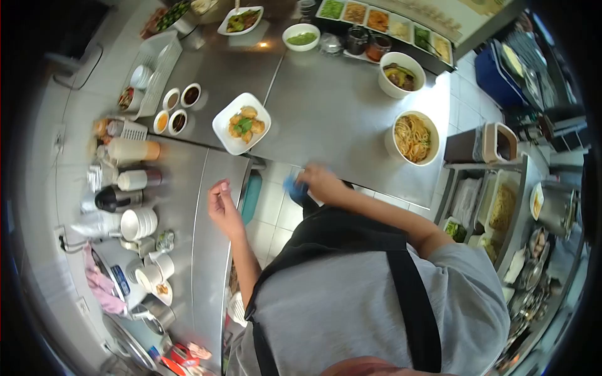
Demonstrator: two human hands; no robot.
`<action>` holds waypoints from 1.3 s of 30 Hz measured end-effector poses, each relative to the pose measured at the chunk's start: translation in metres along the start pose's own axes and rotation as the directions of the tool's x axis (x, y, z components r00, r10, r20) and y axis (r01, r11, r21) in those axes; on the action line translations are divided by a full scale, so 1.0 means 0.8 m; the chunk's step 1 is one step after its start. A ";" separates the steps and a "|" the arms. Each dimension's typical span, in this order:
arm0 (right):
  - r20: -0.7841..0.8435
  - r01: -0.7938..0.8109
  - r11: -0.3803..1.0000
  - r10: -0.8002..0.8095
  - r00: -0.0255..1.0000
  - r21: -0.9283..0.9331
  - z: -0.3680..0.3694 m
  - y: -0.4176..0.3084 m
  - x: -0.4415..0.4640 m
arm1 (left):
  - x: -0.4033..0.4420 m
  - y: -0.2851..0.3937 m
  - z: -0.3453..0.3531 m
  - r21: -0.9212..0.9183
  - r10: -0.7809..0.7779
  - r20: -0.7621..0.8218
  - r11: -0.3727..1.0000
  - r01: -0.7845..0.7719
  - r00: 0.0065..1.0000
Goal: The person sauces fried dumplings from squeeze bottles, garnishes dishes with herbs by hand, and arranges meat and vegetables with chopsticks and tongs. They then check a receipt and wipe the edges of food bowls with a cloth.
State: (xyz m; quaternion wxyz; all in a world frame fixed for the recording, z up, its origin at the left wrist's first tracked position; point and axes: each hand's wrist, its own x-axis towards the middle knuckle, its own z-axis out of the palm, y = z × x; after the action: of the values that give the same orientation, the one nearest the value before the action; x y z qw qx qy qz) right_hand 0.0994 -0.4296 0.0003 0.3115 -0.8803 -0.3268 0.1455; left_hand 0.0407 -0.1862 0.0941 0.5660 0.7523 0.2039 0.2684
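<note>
My right hand (323, 183) is closed around a blue item (295, 187), blurred by motion, just off the front edge of the steel counter (320, 119). Raised over the left counter's edge, my left hand (223, 203) has its fingers curled, and nothing shows in it. Ahead of it stands a white square bowl (222, 125) of golden pieces topped with green leaves. A round bowl of noodles (412, 139) sits at the counter's right end, with a bowl of meat and yellow food (400, 75) behind it.
Small sauce cups (179, 121) stand at the left. Squeeze bottles (135, 149) and stacked white bowls (139, 224) line the left counter. Topping trays (378, 21) run along the back. A shelf with containers (501, 200) and a bin (498, 143) stand at the right.
</note>
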 end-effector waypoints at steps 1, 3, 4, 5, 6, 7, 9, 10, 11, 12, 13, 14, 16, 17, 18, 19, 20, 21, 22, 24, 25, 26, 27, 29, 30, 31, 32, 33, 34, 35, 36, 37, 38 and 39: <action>0.244 -0.020 0.967 -0.044 0.969 0.254 -0.010 -0.025 0.001 | -0.004 0.003 -0.001 -0.007 -0.028 -0.022 1.000 0.027 0.999; 0.084 -0.066 0.973 0.049 0.995 0.221 -0.052 -0.031 0.030 | -0.017 0.017 -0.011 0.006 0.023 -0.078 1.000 -0.023 0.997; 0.002 -0.094 0.974 0.096 0.995 0.208 -0.068 -0.020 0.051 | -0.026 0.020 -0.018 0.013 0.047 -0.104 0.999 -0.046 0.993; -0.200 -0.082 0.992 0.100 0.975 0.096 -0.074 0.014 0.084 | -0.035 0.019 -0.029 0.030 0.009 -0.142 1.000 -0.005 0.990; -0.279 -0.109 0.974 0.162 0.947 0.196 -0.105 0.039 0.124 | -0.044 0.016 -0.044 0.045 -0.028 -0.177 0.998 0.037 0.984; -0.462 -0.171 0.984 0.173 0.870 0.047 -0.141 0.042 0.154 | -0.054 0.012 -0.053 0.058 -0.065 -0.211 0.995 0.079 0.975; -0.565 -0.183 0.979 0.104 0.819 -0.085 -0.154 0.105 0.224 | -0.074 -0.001 -0.063 0.066 -0.130 -0.261 0.986 0.152 0.957; -0.543 -0.244 0.960 0.134 0.829 -0.135 -0.140 0.133 0.240 | -0.082 -0.007 -0.063 0.063 -0.155 -0.255 0.982 0.177 0.954; -0.546 -0.229 0.954 0.090 0.833 -0.194 -0.118 0.137 0.235 | -0.088 -0.011 -0.062 0.060 -0.179 -0.239 0.978 0.199 0.954; -0.549 -0.219 0.942 0.046 0.835 -0.256 -0.095 0.132 0.227 | -0.093 -0.012 -0.056 0.052 -0.156 -0.186 0.984 0.169 0.970; -0.550 -0.215 0.922 0.002 0.835 -0.322 -0.082 0.120 0.214 | -0.092 -0.011 -0.044 0.046 -0.163 -0.151 0.984 0.172 0.975; -0.450 -0.123 0.948 -0.022 0.893 -0.292 -0.067 0.086 0.171 | -0.093 -0.011 -0.030 0.037 -0.176 -0.112 0.983 0.181 0.978; -0.306 0.263 0.951 -0.303 0.903 -0.165 -0.046 0.033 0.065 | -0.092 -0.009 0.000 0.038 -0.183 0.006 0.982 0.183 0.983; -0.169 0.420 0.905 -0.426 0.889 -0.069 -0.026 0.033 0.020 | -0.089 -0.006 0.019 0.012 -0.171 0.089 0.985 0.171 0.981; 0.130 0.317 0.948 -0.318 0.939 0.035 -0.028 0.025 -0.031 | -0.088 -0.003 0.041 -0.015 -0.156 0.171 0.987 0.161 0.973; 0.262 0.179 0.944 -0.254 0.931 0.278 -0.048 0.028 -0.075 | -0.085 0.002 0.064 -0.046 -0.134 0.245 0.988 0.149 0.960; 0.185 0.078 0.908 -0.168 0.968 0.412 -0.049 0.051 -0.109 | -0.082 0.009 0.087 -0.034 -0.102 0.355 0.992 0.122 0.929; 0.162 -0.117 0.889 0.049 0.986 0.442 -0.068 0.061 -0.141 | -0.080 0.017 0.109 -0.024 -0.070 0.451 0.996 0.090 0.890; 0.149 -0.294 0.830 0.253 0.956 0.474 -0.096 0.065 -0.169 | -0.077 0.026 0.132 -0.016 -0.037 0.532 0.998 0.055 0.846; 0.153 -0.434 0.827 0.406 0.901 0.358 -0.157 0.067 -0.211 | -0.073 0.049 0.181 -0.020 -0.030 0.669 0.998 0.058 0.742; 0.102 -0.397 0.830 0.389 0.915 0.391 -0.176 0.076 -0.234 | -0.071 0.058 0.207 -0.051 -0.004 0.712 0.997 0.057 0.702; 0.050 -0.360 0.833 0.375 0.926 0.420 -0.194 0.084 -0.252 | -0.070 0.066 0.237 -0.086 0.026 0.753 0.995 0.059 0.657; 0.030 -0.435 0.819 0.458 0.889 0.375 -0.211 0.086 -0.262 | -0.070 0.069 0.268 -0.111 0.038 0.777 0.991 0.078 0.628; -0.015 -0.577 0.764 0.606 0.795 0.290 -0.241 0.086 -0.279 | -0.069 0.075 0.328 -0.088 0.085 0.815 0.996 -0.021 0.573; -0.084 -0.584 0.777 0.615 0.784 0.236 -0.252 0.087 -0.284 | -0.067 0.079 0.352 -0.043 0.115 0.830 0.989 -0.143 0.546; -0.151 -0.591 0.787 0.616 0.774 0.180 -0.262 0.089 -0.287 | -0.067 0.083 0.372 0.033 0.059 0.852 0.986 -0.166 0.521; -0.216 -0.596 0.793 0.608 0.764 0.123 -0.270 0.092 -0.289 | -0.067 0.087 0.388 0.110 -0.001 0.866 0.976 -0.188 0.500; -0.275 -0.597 0.788 0.613 0.741 0.148 -0.273 0.095 -0.293 | -0.071 0.088 0.396 0.190 -0.068 0.874 0.959 -0.210 0.480; -0.332 -0.593 0.786 0.614 0.716 0.173 -0.274 0.096 -0.296 | -0.079 0.086 0.394 0.209 -0.088 0.862 0.959 -0.190 0.500; -0.396 -0.581 0.790 0.605 0.691 0.195 -0.280 0.102 -0.296 | -0.084 0.085 0.391 0.220 -0.097 0.845 0.959 -0.177 0.525; -0.401 -0.599 0.774 0.624 0.670 0.205 -0.279 0.115 -0.300 | -0.089 0.082 0.389 0.234 -0.107 0.828 0.958 -0.165 0.550; -0.500 -0.549 0.822 0.542 0.675 0.150 -0.275 0.127 -0.301 | -0.095 0.075 0.392 0.221 -0.090 0.818 0.961 -0.166 0.569; -0.584 -0.494 0.865 0.446 0.678 0.087 -0.270 0.140 -0.299 | -0.101 0.068 0.395 0.212 -0.077 0.800 0.964 -0.161 0.595; -0.656 -0.434 0.901 0.339 0.675 0.020 -0.263 0.149 -0.294 | -0.107 0.059 0.396 0.206 -0.066 0.779 0.966 -0.155 0.623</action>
State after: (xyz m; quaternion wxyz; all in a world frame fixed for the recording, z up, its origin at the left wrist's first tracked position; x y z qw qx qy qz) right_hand 0.0787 -0.7521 0.0968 0.3049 -0.9439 -0.0148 -0.1259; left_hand 0.1757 -0.4862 0.0562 0.4906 0.8645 -0.0478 -0.0985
